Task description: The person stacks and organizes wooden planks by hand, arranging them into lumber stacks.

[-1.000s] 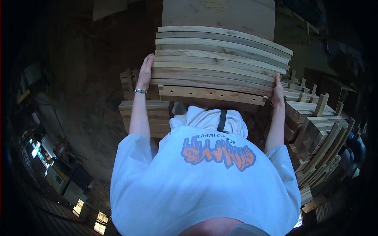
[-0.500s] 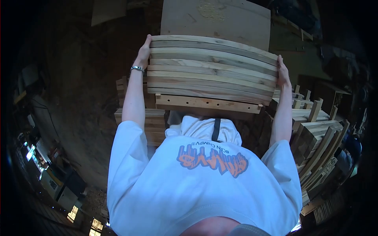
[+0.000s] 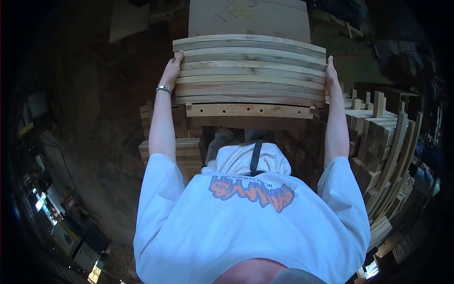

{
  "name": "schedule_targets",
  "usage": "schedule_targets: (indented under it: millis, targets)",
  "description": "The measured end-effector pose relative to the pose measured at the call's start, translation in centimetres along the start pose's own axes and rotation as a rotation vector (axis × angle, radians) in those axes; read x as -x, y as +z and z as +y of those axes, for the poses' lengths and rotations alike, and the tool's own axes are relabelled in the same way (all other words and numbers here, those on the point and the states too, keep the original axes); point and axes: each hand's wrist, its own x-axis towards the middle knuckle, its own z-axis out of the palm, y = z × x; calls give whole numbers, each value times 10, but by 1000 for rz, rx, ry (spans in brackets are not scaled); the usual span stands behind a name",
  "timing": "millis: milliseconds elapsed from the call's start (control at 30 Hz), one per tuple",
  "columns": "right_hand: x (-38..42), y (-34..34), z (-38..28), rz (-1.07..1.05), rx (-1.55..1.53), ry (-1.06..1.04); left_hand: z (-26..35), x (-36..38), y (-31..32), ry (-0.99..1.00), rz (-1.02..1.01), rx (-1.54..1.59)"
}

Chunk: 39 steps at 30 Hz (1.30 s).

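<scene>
A row of long, pale wooden boards (image 3: 250, 71) lies side by side in front of me, running left to right. My left hand (image 3: 172, 72) is closed at their left end, with the thumb over the edge. At the opposite end, my right hand (image 3: 332, 75) presses against the board ends, its far digit pointing away from me. Most of its fingers are hidden. Between me and the boards is a light wooden rail (image 3: 248, 110) with several round holes along its face.
Beyond the boards lies a flat sheet (image 3: 250, 23) with a patch of sawdust. Stacked timber (image 3: 378, 137) with upright sticks stands close on my right. Another wooden stack (image 3: 172, 146) sits below my left forearm.
Both hands have slid toward me along the board ends, away from the far corners. My view has shifted slightly, so the boards and rail appear higher in the picture.
</scene>
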Motion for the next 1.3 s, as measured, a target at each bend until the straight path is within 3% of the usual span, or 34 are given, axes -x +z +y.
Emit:
schedule_targets:
  millis: [67, 100, 167, 200, 233, 300, 433, 500, 700, 933, 1067, 1300]
  targets:
    - [23, 8, -5, 542, 626, -283, 3, 8, 3, 149, 483, -371]
    - [52, 18, 2, 420, 668, -524, 4, 20, 12, 327, 743, -628]
    - [134, 75, 13, 217, 647, -973, 31, 57, 61, 868, 725, -724]
    - [178, 104, 17, 35, 631, -1004, 25, 47, 100, 1076, 579, -554]
    - [208, 128, 20, 2, 636, -1017, 35, 49, 136, 1040, 316, -669]
    - [219, 158, 35, 178, 633, -1078, 43, 30, 202, 1103, 336, -989]
    - [214, 160, 31, 203, 577, -1066, 64, -10, 227, 1088, 496, -1141]
    - [204, 161, 29, 212, 602, -1067, 64, -13, 223, 901, 324, -1336]
    - [142, 177, -13, 223, 595, -1065, 96, -77, 239, 932, 466, -1207]
    - [18, 219, -108, 267, 572, -1124, 209, -212, 256, 791, 467, -1259]
    - [-54, 245, -163, 327, 579, -1156, 268, -286, 263, 832, 501, -1230]
    - [-106, 261, -205, 376, 596, -1205, 313, -345, 274, 836, 601, -1326]
